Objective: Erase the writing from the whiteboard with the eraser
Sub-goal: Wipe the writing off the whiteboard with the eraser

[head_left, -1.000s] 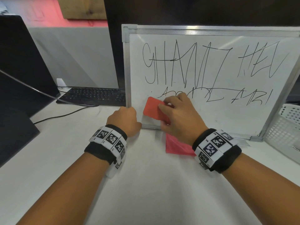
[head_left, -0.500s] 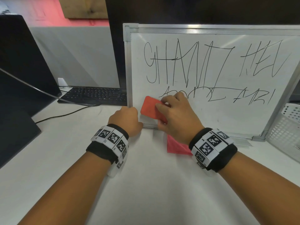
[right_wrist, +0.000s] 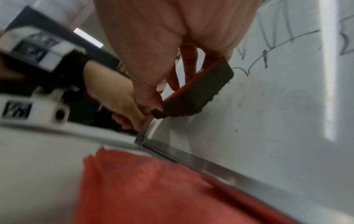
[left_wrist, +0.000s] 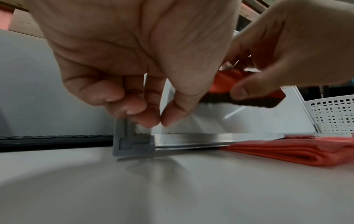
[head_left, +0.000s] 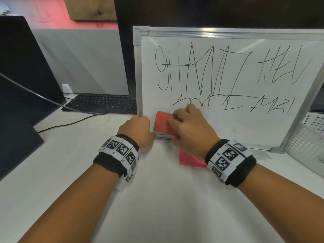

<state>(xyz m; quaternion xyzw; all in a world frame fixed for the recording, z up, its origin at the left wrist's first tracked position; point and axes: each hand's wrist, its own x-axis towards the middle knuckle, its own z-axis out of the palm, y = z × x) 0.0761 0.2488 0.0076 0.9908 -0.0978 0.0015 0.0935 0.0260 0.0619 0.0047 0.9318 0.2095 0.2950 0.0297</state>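
Note:
A metal-framed whiteboard point(head_left: 233, 127) leans upright at the back of the desk, with black scrawled writing point(head_left: 201, 71) across its upper half. My right hand point(head_left: 185, 127) grips a red eraser point(head_left: 162, 122) with a dark felt face point(right_wrist: 193, 94), held near the board's lower left area, just under the lower line of writing. My left hand point(head_left: 138, 128) pinches the board's left frame near the grey bottom corner point(left_wrist: 132, 144).
A folded red cloth point(head_left: 189, 159) lies on the white desk under the board's bottom edge. A black keyboard point(head_left: 103, 102) and cable sit at the left, a dark monitor point(head_left: 21, 81) further left, a white perforated basket point(head_left: 310, 137) at the right.
My right hand with the eraser has shifted slightly left and down along the board's lower left. The left hand keeps its hold on the frame.

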